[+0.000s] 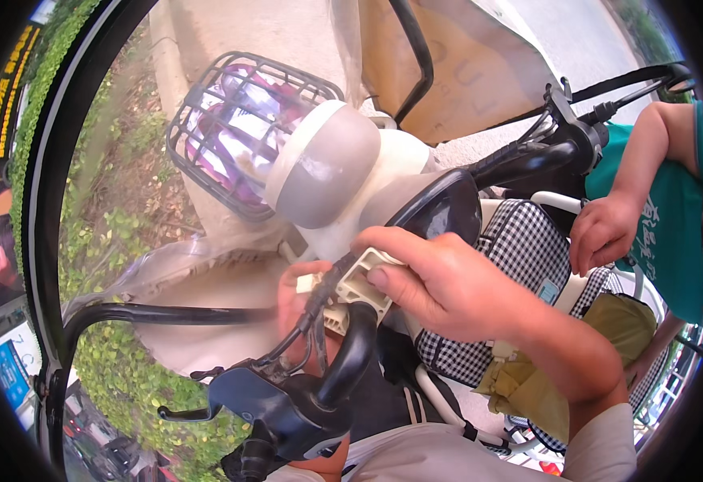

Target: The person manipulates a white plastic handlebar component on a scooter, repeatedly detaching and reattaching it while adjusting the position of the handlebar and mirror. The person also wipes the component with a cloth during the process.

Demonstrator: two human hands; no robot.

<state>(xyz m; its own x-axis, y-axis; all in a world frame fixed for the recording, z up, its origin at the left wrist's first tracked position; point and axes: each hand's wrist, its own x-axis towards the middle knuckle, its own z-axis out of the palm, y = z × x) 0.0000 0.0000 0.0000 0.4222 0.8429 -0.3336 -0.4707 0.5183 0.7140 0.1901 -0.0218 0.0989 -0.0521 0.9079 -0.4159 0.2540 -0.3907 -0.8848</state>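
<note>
Well, my right hand [440, 289] has a cream plastic part [359, 281] pinched tight between thumb and finger. The part is by the bent black handlebar [357, 349], just under my fingertips. My left hand [290, 299] is just left of it, behind some black cables [310, 313], so I can't tell how tight it grips. Farther ahead of my grip is a black basket [176, 145].
</note>
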